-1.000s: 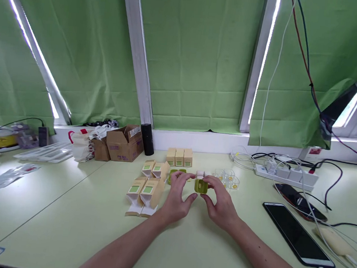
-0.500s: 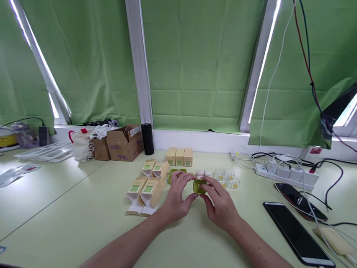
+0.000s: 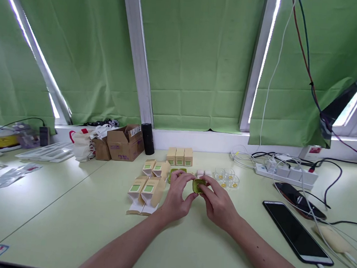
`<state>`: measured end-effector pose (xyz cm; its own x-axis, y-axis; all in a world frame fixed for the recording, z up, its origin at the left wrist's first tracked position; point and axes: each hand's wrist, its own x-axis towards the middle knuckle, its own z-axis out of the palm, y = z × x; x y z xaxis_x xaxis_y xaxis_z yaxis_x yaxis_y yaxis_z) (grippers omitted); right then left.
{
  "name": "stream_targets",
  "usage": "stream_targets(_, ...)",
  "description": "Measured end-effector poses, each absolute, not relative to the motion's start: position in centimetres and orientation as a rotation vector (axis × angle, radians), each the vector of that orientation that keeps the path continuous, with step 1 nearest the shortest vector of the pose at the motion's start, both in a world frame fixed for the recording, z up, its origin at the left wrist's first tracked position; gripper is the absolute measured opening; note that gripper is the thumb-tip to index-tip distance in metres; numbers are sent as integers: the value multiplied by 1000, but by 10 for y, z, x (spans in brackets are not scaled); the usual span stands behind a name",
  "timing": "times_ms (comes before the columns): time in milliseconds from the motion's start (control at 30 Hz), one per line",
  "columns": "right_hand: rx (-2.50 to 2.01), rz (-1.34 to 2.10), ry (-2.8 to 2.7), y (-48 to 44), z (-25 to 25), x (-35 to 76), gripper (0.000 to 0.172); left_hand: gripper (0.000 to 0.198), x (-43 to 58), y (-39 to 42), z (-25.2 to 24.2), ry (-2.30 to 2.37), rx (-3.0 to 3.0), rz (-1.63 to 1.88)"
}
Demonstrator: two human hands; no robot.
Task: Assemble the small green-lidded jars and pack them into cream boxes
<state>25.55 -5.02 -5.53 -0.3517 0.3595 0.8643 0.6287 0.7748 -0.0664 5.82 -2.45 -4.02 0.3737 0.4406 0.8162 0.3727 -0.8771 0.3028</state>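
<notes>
Green case (image 3: 198, 185), likely light and stiff, is pinched at its edges by left hand (image 3: 177, 195) and right hand (image 3: 219, 203), mid-frame.

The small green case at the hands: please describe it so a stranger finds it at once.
On the green table, near its middle, the left hand and right hand meet. Between them is the small green case, olive and rounded. Unlike the tan boxes nearby, it alone is held.
</notes>
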Motion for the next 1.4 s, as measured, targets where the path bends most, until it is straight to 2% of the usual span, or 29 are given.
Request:
stream_targets(367, -725, -326, -1913, -50, -57, 255, 36, 40, 57, -24, -40, 776, 2545, 1532)
stream_targets(733, -713, -296, -1954, -51, -55, 255, 42, 39, 58, -26, -39, 776, 2544, 1583)
stream_targets(1033, -741, -285, -1956, -48, -58, 254, 38, 41, 57, -24, -41, 787, 2557, 1586)
stream_targets(1233, -727, -243, -1941, -50, -58, 254, 43, 39, 58, -25, -41, 780, 2554, 1594)
stream_targets(1400, -735, -120, -1890, -49, -59, 253, 33, 36, 57, -25, -40, 776, 2546, 1576)
